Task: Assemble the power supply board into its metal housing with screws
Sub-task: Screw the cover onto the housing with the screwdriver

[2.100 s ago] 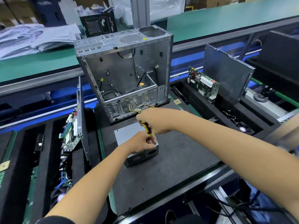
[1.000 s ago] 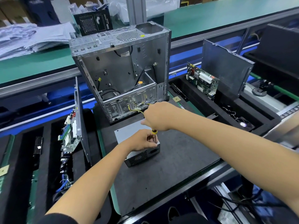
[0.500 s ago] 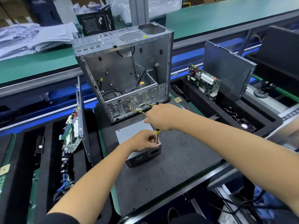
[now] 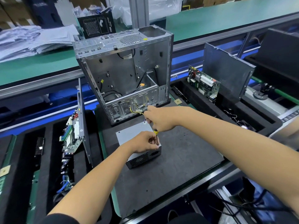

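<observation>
The power supply housing point(image 4: 134, 139) lies flat on the black mat point(image 4: 178, 167) before the open computer case point(image 4: 124, 70), its long axis running away from the camera, its vented end facing the viewer. The screwdriver point(image 4: 156, 136) stands upright at its near right corner, handle buried in the gripping right hand point(image 4: 159, 119). The left hand point(image 4: 145, 142) pinches the shaft; tip and screw are hidden.

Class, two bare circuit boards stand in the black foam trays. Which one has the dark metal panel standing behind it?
The circuit board on the right. It leans before the dark perforated panel; the left board stands edge-on beside a thin grey plate.
</observation>
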